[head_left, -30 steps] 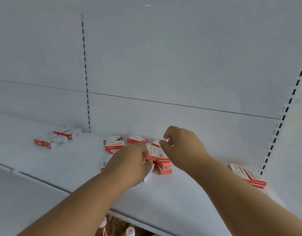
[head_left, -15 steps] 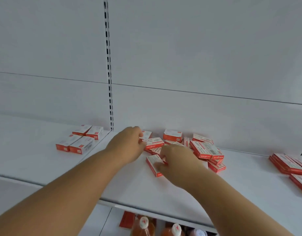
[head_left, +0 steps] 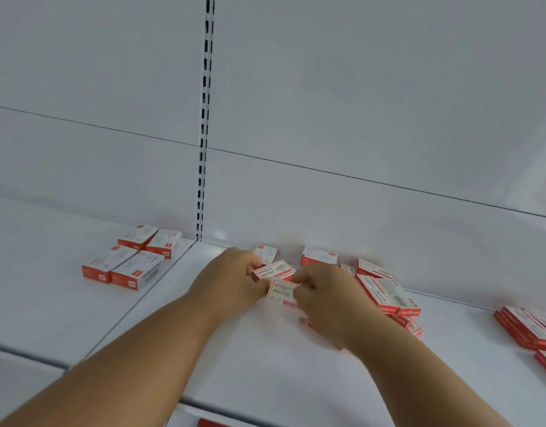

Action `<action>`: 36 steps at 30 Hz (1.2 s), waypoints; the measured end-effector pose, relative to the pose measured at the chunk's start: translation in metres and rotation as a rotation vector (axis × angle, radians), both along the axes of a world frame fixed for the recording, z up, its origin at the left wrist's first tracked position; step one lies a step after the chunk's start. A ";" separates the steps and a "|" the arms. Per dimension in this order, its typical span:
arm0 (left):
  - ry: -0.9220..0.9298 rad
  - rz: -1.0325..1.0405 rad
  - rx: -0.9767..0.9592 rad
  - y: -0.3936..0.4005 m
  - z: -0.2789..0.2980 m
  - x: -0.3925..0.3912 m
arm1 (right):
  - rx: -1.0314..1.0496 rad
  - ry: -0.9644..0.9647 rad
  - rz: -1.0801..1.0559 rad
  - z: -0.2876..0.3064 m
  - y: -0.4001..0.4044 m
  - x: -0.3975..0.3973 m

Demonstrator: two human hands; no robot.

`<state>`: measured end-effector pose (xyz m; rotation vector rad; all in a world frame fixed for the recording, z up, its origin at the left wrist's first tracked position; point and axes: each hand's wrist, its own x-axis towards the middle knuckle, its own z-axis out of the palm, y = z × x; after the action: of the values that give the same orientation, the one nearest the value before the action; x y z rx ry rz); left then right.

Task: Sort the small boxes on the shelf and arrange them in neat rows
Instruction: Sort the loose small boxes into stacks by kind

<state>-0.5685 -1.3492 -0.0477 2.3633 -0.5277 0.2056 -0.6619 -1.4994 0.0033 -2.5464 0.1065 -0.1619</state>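
Small red-and-white boxes lie in a loose pile [head_left: 385, 291] at the back of the white shelf [head_left: 265, 365]. My left hand [head_left: 228, 278] grips one box [head_left: 273, 270] from that pile by its left end. My right hand [head_left: 324, 300] holds a second, blurred box [head_left: 281, 292] just in front of it, fingers curled on its right end. The two hands almost meet over the pile. More boxes hide under my right hand and wrist.
Several boxes sit in a tidy group [head_left: 130, 260] on the left shelf section. Flat boxes are stacked at the right edge [head_left: 530, 328]. A slotted upright [head_left: 204, 134] divides the back panel. A lower shelf shows a red item [head_left: 210, 423].
My right hand has lifted the box it covered on the shelf and brought it up toward my left hand, which now grips another box. The view has shifted slightly.
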 end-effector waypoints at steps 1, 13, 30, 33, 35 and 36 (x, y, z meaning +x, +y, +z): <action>-0.004 -0.011 0.012 0.000 0.000 0.000 | 0.189 -0.034 -0.081 -0.001 -0.005 0.005; 0.160 -0.040 -0.341 0.001 0.003 0.003 | 1.283 -0.221 -0.120 -0.007 -0.014 0.041; 0.394 -0.187 -0.854 -0.010 0.016 -0.002 | 0.963 -0.303 -0.125 -0.008 -0.016 0.025; 0.298 -0.194 -0.818 -0.006 0.018 -0.004 | 0.928 -0.376 -0.172 -0.001 -0.016 0.021; 0.266 -0.184 -0.795 -0.005 0.022 -0.011 | 0.930 -0.396 -0.184 0.004 -0.018 0.012; 0.256 -0.179 -0.789 -0.005 0.027 -0.016 | 0.917 -0.413 -0.185 0.008 -0.020 0.005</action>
<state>-0.5844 -1.3538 -0.0211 1.5368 -0.4260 0.0154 -0.6568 -1.5190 0.0108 -1.5518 0.1999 -0.5616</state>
